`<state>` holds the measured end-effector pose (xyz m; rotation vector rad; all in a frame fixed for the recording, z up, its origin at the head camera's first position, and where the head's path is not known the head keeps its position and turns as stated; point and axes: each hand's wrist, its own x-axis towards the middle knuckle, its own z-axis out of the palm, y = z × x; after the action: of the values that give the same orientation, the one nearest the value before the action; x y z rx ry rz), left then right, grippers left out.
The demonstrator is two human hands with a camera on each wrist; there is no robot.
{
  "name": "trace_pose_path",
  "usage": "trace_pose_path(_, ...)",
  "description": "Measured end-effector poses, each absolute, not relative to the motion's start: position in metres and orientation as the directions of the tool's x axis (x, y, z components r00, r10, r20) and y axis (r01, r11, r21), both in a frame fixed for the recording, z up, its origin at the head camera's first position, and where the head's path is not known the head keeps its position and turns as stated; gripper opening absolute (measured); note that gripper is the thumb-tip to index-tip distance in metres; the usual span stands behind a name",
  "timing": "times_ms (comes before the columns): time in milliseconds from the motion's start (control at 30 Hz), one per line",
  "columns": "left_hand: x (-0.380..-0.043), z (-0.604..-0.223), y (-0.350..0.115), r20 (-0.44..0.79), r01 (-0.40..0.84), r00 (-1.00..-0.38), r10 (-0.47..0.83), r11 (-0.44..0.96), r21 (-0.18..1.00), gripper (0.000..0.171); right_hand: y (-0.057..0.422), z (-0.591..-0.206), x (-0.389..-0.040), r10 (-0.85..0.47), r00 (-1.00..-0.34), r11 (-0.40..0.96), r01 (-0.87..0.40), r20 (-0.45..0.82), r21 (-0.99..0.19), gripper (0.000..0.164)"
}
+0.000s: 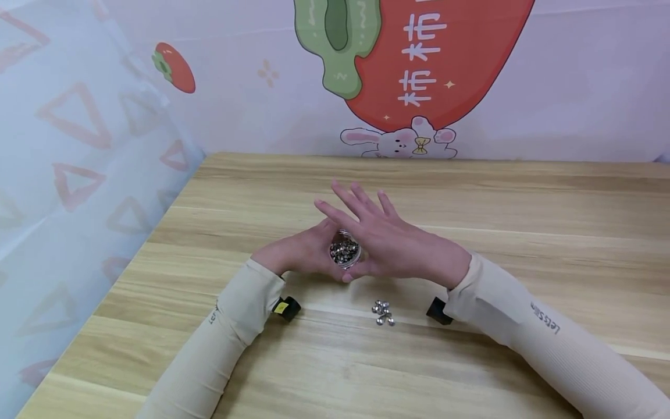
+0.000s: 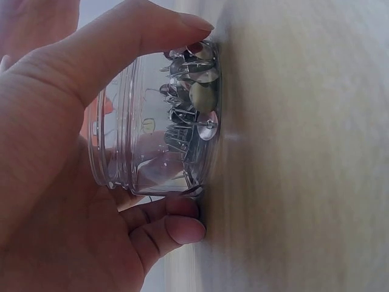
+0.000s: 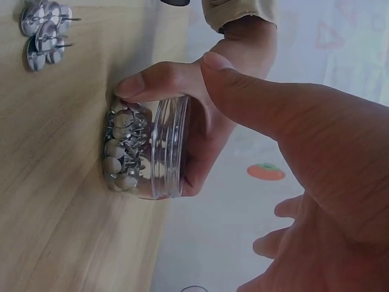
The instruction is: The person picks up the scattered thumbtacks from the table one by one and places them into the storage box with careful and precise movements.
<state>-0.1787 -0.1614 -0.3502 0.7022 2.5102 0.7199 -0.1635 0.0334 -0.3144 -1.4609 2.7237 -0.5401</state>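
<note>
A clear round jar [image 1: 344, 249] of silver thumbtacks [image 2: 188, 109] stands upright on the wooden table, its threaded mouth uncovered. My left hand [image 1: 311, 250] grips it from the left, with the thumb [image 3: 161, 80] low on the near side and fingers round the far side. Next to the jar on the right is my right hand [image 1: 405, 247], fingers straight and spread, holding nothing. Its thumb [image 3: 243, 97] overlaps the left hand in the right wrist view. Several loose thumbtacks [image 1: 384, 313] lie in a small heap on the table, nearer to me than the jar.
The wooden table [image 1: 335, 372] meets a backdrop [image 1: 246, 116] printed with persimmons and a rabbit. A patterned cloth [image 1: 78, 192] hangs along the left edge. Black wrist cameras sit under both sleeves, close to the tabletop.
</note>
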Motion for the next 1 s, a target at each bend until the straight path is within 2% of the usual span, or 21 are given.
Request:
trace_pose_path(233,-0.178,-0.351,-0.162,-0.276,0.32,-0.778,0.565,0.734,0.599,0.108,0.036,-0.308,-0.152,-0.815,-0.557,0.504,-0.817,0.158,-0.281,0.112)
trace_pose_path(433,-0.178,-0.351,-0.161,-0.294,0.312,-0.793,0.534,0.77,0.557,0.074,0.055,-0.309,-0.128,-0.827,-0.547,0.507,-0.825,0.13,-0.248,0.109)
trace_pose_path(500,-0.179,-0.351,-0.16,-0.305,0.307,-0.799,0.518,0.788,0.534,0.068,0.064,-0.311,-0.12,-0.827,-0.551,0.514,-0.823,0.117,-0.242,0.109)
trace_pose_path(733,-0.181,-0.353,-0.16,-0.29,0.323,-0.8,0.525,0.785,0.528,0.07,0.081,-0.315,-0.096,-0.844,-0.528,0.501,-0.837,0.088,-0.218,0.098)
trace_pose_path(1000,-0.179,-0.351,-0.159,-0.285,0.323,-0.805,0.52,0.788,0.525,0.072,0.078,-0.311,-0.091,-0.868,-0.492,0.474,-0.862,0.07,-0.182,0.082)
